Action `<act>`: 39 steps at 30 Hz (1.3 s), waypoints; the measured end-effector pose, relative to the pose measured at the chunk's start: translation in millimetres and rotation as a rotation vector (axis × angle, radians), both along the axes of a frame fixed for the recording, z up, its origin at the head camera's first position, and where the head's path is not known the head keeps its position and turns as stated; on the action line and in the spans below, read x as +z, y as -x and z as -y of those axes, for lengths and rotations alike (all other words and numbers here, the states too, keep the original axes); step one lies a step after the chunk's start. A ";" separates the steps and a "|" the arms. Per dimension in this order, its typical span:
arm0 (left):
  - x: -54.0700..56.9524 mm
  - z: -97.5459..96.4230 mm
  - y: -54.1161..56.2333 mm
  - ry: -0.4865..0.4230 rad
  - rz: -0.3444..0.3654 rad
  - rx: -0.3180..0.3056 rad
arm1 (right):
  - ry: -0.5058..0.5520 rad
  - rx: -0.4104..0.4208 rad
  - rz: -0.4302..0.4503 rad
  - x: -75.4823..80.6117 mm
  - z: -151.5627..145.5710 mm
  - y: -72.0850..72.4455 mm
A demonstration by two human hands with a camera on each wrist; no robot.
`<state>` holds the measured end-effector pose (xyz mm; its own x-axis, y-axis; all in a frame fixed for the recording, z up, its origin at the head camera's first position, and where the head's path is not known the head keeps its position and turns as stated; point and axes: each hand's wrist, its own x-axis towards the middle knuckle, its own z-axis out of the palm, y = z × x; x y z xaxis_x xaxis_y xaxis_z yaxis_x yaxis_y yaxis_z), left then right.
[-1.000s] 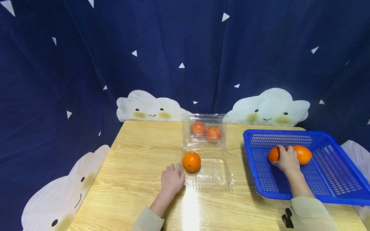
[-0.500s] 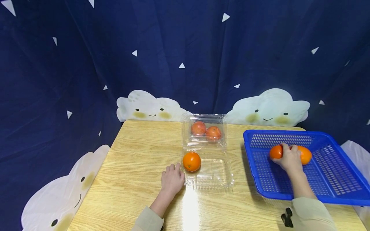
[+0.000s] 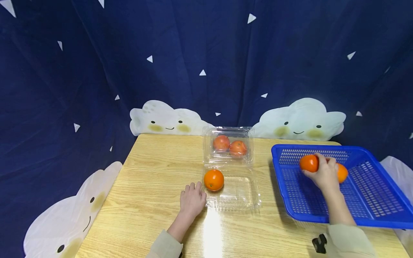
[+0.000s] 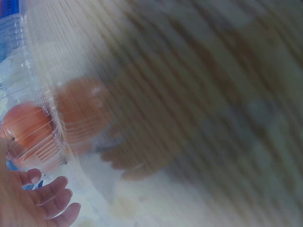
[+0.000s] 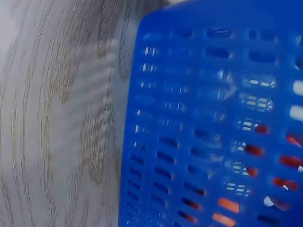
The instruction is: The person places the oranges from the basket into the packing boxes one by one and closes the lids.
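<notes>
My right hand grips a smooth red-orange round fruit inside the blue plastic basket; its exact kind is unclear. Beside that hand lies an orange fruit, partly hidden by the fingers. At the left edge of an opened clear plastic clamshell box, my left hand rests with relaxed fingers. An orange sits in the box's near half, close to those fingers. Two reddish round fruits show through the clear plastic of the far half. In the right wrist view the basket wall hides the hand.
A wooden table carries the box and basket. The basket stands at the right end, its rim raised. Behind hangs a dark blue curtain with white cloud prints.
My right hand has lifted the red-orange fruit slightly up off the basket floor, uncovering more of it. The left hand and the box have stayed still.
</notes>
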<state>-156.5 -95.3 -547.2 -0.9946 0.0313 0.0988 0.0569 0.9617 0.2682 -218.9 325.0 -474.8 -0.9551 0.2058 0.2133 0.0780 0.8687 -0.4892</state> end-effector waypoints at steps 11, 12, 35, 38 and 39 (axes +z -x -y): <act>1.6 -0.2 0.2 -0.011 0.006 -0.005 | 0.081 -0.024 -0.116 14.3 18.2 -5.9; 1.6 -0.2 0.2 -0.010 0.006 -0.005 | 0.085 -0.022 -0.130 16.1 19.9 -6.7; 0.9 0.5 -0.4 0.004 -0.004 -0.002 | 0.199 0.140 -0.334 23.0 74.2 -15.8; 1.0 0.9 -0.5 0.004 -0.004 -0.003 | 0.208 0.166 -0.330 20.6 82.0 -17.5; 1.0 0.9 -0.5 0.005 -0.004 -0.003 | 0.210 0.173 -0.328 20.1 84.3 -18.0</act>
<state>-156.0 -96.2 -546.2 -0.9941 0.0349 0.1026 0.0610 0.9629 0.2630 -200.9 240.7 -454.7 -0.8680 0.1199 0.4819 -0.2494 0.7339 -0.6318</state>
